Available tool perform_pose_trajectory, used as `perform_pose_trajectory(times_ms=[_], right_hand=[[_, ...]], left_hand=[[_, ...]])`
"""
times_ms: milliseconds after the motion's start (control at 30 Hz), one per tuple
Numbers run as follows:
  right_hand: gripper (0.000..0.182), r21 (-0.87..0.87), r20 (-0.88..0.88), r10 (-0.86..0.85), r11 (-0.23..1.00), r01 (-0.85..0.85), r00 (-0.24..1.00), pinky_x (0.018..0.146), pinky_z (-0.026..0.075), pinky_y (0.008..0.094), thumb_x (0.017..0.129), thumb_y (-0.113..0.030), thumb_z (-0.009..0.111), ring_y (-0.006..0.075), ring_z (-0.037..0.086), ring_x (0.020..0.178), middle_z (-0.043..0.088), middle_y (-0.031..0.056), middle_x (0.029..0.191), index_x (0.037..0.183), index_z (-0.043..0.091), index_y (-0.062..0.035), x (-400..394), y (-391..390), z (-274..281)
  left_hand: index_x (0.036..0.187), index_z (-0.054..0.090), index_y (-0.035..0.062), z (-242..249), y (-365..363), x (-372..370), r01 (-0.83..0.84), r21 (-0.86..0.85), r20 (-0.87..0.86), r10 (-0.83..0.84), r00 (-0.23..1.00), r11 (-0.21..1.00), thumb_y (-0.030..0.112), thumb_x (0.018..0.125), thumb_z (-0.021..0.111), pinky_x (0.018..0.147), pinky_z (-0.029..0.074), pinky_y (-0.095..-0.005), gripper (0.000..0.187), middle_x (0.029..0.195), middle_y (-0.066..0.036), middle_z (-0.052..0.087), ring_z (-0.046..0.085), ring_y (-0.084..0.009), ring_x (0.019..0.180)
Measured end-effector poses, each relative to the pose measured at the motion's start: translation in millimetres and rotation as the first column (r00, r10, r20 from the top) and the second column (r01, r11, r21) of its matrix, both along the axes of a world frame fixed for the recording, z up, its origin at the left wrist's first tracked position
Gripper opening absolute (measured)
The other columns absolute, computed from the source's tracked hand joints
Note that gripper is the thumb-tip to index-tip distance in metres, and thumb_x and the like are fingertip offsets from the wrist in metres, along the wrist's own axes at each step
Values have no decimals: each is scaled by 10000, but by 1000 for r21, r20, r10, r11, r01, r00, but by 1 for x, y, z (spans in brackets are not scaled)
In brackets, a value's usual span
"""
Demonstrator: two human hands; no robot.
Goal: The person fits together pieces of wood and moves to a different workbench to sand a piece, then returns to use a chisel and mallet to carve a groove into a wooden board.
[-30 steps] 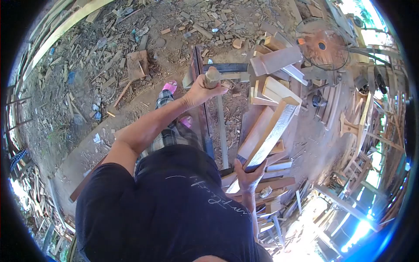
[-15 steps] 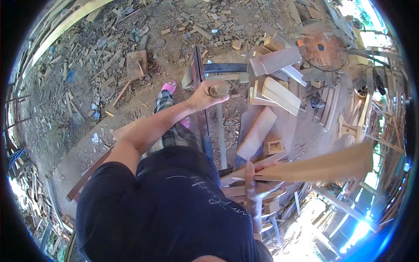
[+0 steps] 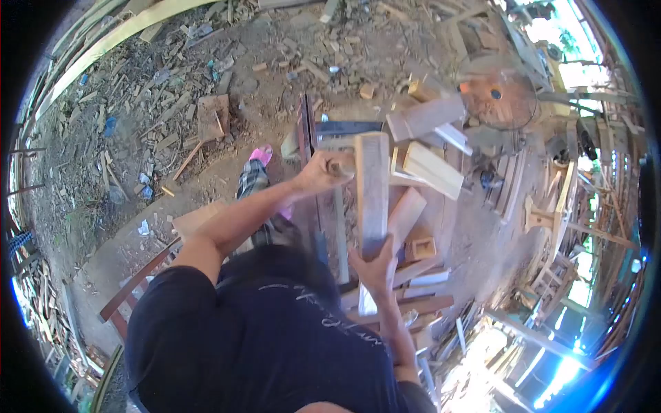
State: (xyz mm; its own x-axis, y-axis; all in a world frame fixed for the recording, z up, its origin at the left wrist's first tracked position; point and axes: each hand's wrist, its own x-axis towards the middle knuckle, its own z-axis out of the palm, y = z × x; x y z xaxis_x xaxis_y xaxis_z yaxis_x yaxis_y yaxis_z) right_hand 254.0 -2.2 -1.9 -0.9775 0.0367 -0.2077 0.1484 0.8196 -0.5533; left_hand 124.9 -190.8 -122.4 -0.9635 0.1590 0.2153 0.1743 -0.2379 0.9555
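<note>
My left hand [image 3: 322,172] is closed around a short round wooden piece [image 3: 339,167], whose end shows at my fingers. Its knuckles are just left of a long wooden board [image 3: 372,186]. The board stands lengthwise in front of me, and my right hand [image 3: 376,268] grips its near end, thumb on the face. Beneath the board lie more cut wooden pieces [image 3: 405,217] and a small square wooden box [image 3: 422,248]. A dark metal rail [image 3: 306,124] runs beyond my left hand.
Pale boards [image 3: 434,168] are stacked right of centre, near a round fan-like guard [image 3: 497,94]. Wood scraps cover the ground [image 3: 165,89] at the left. A reddish wooden frame [image 3: 138,283] stands by my left side. A pink shoe [image 3: 261,154] shows below.
The board in my right hand has swung from pointing right to pointing away from me, beside my left hand. My left hand has moved slightly down and left.
</note>
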Motion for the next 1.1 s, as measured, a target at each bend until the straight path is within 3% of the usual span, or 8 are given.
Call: perform_pose_trajectory(times_ms=[167, 433, 533, 633, 700, 900, 933, 1100], right_hand=[[640, -238, -30, -183, 956, 171, 983, 711, 521, 349, 695, -206, 835, 206, 622, 787, 648, 193, 922, 1119, 464, 97, 1, 6, -1], [786, -88, 87, -238, 965, 245, 967, 837, 495, 364, 682, -242, 840, 270, 626, 910, 640, 231, 996, 1223, 425, 149, 12, 18, -56], [788, -81, 197, -191, 974, 210, 962, 858, 492, 449, 667, -294, 824, 418, 627, 1004, 622, 312, 1055, 1238, 439, 87, 12, 24, -81], [798, 9, 222, -186, 982, 189, 957, 872, 485, 462, 667, -318, 821, 442, 614, 1024, 616, 322, 1065, 1245, 437, 76, 13, 17, -89], [809, 34, 223, -183, 983, 180, 958, 881, 483, 458, 666, -339, 822, 450, 609, 1031, 615, 323, 1067, 1246, 434, 71, 17, 18, -93], [795, 10, 204, -197, 980, 199, 959, 854, 488, 460, 662, -351, 827, 436, 622, 1003, 626, 314, 1032, 1226, 443, 57, 22, 20, -93], [781, 0, 165, -197, 980, 200, 966, 841, 491, 459, 662, -346, 829, 435, 627, 985, 628, 311, 1012, 1211, 446, 56, 23, 21, -92], [737, -62, 156, -207, 974, 219, 966, 803, 498, 452, 666, -330, 831, 434, 639, 938, 631, 304, 955, 1164, 450, 55, 19, 18, -83]], left_hand=[[771, 608, 27, -7, 6, 5, 145, -151, -24, -150, 988, 978, 56, 704, 740, 615, 459, -283, 152, 688, -29, 592, 560, -99, 655], [775, 597, 27, -12, 13, 12, 201, -155, -69, -213, 975, 967, 43, 673, 727, 621, 462, -297, 166, 686, -48, 586, 561, -133, 630], [797, 607, 40, -8, 11, 8, 208, -97, -61, -214, 975, 973, 44, 715, 743, 640, 469, -280, 159, 692, -35, 594, 566, -121, 644], [785, 619, 70, -6, 6, -10, 196, 97, 249, -215, 944, 976, 115, 779, 754, 629, 479, -279, 142, 747, -20, 653, 608, -105, 666], [743, 598, 103, 7, -5, -27, 71, 217, 165, -109, 980, 974, 150, 815, 752, 579, 451, -236, 177, 709, 21, 624, 562, -65, 615], [709, 565, 112, 21, -33, -53, -74, 130, 220, 44, 974, 989, 199, 799, 785, 501, 394, -210, 253, 615, 60, 555, 501, -38, 535], [658, 505, 140, 26, -32, -54, -110, 112, 211, 85, 974, 988, 182, 838, 734, 429, 295, -201, 294, 576, 59, 508, 432, -23, 489], [664, 513, 132, 16, -29, -58, -190, 114, 220, 162, 962, 975, 180, 842, 734, 446, 288, -208, 288, 580, 58, 495, 406, -17, 499]])
